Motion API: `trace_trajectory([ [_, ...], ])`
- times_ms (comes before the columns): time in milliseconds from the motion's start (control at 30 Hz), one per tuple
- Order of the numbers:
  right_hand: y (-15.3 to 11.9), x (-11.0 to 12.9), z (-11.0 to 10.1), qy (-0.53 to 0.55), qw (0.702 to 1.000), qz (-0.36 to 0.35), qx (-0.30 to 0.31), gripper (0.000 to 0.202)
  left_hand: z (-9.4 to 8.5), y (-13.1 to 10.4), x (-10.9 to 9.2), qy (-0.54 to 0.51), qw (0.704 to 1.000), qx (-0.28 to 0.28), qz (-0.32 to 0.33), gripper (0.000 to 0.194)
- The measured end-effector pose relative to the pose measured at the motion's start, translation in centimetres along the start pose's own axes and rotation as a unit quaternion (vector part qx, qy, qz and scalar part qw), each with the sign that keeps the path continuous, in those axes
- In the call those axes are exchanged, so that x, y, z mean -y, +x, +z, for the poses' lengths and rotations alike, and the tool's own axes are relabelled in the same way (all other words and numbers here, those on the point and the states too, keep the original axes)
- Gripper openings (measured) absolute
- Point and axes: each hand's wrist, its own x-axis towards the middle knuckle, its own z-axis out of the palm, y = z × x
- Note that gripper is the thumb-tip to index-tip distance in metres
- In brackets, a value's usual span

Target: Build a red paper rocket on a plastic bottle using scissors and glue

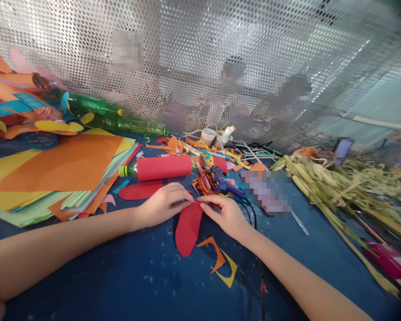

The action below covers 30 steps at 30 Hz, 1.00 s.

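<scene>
My left hand (166, 203) and my right hand (227, 216) meet over the blue table, both pinching the upper end of a red paper cutout (188, 229) with a rounded lower end. Its top edge is partly hidden by my fingertips. Just behind my left hand lies another red paper cutout (140, 191). Beyond that, a plastic bottle wrapped in red paper (163, 168) rests on its side, its yellow-green cap to the left. A blue glue gun (230, 185) and orange-handled scissors (205, 174) lie past my right hand.
A stack of coloured paper (56, 165) sits at left, with green bottles (127, 121) behind. Orange and yellow scraps (220, 261) lie in front of my hands. Dried corn husks (321, 187) spread at right. A perforated metal screen (194, 53) borders the table's back; a black cord (254, 214) runs near my right wrist.
</scene>
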Motion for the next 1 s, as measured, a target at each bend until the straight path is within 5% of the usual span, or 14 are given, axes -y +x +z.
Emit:
trace_trajectory([
  [400, 0.1, -0.8, 0.9, 0.035, 0.999, 0.003, -0.036, 0.011, -0.1, 0.3, 0.3, -0.123, 0.977, 0.001, -0.176, 0.008],
  [733, -0.2, 0.3, 0.9, -0.031, 0.998, -0.046, -0.034, 0.006, -0.2, 0.1, 0.0, -0.057, 0.995, 0.022, -0.077, 0.011],
  [1000, -0.2, 0.2, 0.9, -0.052, 0.995, -0.059, -0.053, 0.011, 0.1, 0.0, 0.2, -0.045, 0.995, 0.007, -0.089, 0.012],
])
